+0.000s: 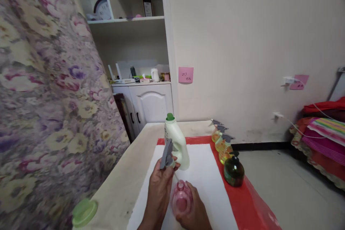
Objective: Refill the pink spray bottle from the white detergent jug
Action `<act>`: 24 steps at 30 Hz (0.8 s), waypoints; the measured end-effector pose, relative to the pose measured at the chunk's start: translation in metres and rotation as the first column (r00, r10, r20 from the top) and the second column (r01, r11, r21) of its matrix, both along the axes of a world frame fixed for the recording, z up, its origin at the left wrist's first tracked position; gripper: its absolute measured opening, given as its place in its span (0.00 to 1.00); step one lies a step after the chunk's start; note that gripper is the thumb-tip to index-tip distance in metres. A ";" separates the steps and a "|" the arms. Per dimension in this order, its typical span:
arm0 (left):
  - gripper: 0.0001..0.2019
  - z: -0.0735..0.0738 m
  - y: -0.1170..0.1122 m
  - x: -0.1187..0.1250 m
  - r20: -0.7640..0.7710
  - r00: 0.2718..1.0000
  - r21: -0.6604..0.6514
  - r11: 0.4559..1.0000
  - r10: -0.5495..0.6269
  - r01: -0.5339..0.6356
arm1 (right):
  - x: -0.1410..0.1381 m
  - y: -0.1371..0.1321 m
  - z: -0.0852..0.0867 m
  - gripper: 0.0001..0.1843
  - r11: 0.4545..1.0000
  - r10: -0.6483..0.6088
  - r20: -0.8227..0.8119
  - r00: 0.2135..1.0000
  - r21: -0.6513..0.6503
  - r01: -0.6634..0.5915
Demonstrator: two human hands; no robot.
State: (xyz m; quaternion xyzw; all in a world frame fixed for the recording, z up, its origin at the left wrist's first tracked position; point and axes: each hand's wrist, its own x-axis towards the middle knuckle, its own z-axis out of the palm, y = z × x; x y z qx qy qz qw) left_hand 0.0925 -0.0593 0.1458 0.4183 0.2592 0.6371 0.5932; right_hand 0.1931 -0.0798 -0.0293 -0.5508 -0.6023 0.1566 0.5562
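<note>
Left hand point(159, 188) is pinched tight on a gray spray head point(167, 155), holding it just above and a bit left of the pink bottle point(181, 196). Its thin tube hangs down toward the bottle's neck, can't tell if the tip is inside tbh. Right hand point(195, 210) is wrapped around the pink bottle from the near right side, and the bottle sits upright on a white sheet point(205, 172). Right behind the pink bottle there's a white jug point(178, 145) w/ a green cap. Off to its right, on the red mat point(242, 201), are a dark green pump bottle point(234, 170) and a row of yellow spray bottles point(222, 145) further back. Far left of it, a green lid point(84, 212) lies at the table point(129, 172) edge.
</note>
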 end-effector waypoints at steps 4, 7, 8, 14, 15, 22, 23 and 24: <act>0.15 -0.028 0.000 -0.002 -0.215 0.976 -0.074 0.997 -0.029 0.014 | -0.002 -0.001 0.007 0.44 1.000 -0.023 -0.013 1.000 -0.015 0.023; 0.15 -0.045 -0.001 -0.006 -0.384 0.923 -0.076 0.997 -0.044 0.016 | -0.002 -0.002 0.009 0.45 1.000 -0.009 0.010 1.000 -0.006 0.009; 0.15 -0.048 -0.001 -0.007 -0.417 0.908 -0.070 0.997 -0.045 0.017 | -0.002 -0.002 0.009 0.45 1.000 -0.007 0.020 1.000 -0.002 0.007; 0.14 -0.061 0.001 -0.012 -0.501 0.860 -0.073 0.995 -0.096 0.068 | -0.005 -0.001 0.012 0.35 0.999 -0.030 0.110 0.994 0.035 0.026; 0.14 -0.063 0.001 -0.013 -0.506 0.857 -0.072 0.995 -0.101 0.075 | -0.005 -0.001 0.012 0.35 0.999 -0.024 0.100 0.995 0.034 0.021; 0.11 -0.071 0.003 -0.018 -0.549 0.831 -0.002 0.995 -0.084 0.099 | -0.004 -0.003 0.014 0.41 0.999 0.026 -0.019 0.999 -0.034 -0.026; 0.11 -0.073 0.003 -0.018 -0.553 0.829 0.007 0.995 -0.076 0.096 | -0.004 -0.003 0.014 0.41 0.999 0.018 -0.017 1.000 -0.031 -0.018; 0.11 -0.074 0.004 -0.018 -0.555 0.829 0.012 0.996 -0.069 0.091 | -0.004 -0.003 0.014 0.41 0.999 0.013 -0.019 1.000 -0.029 -0.014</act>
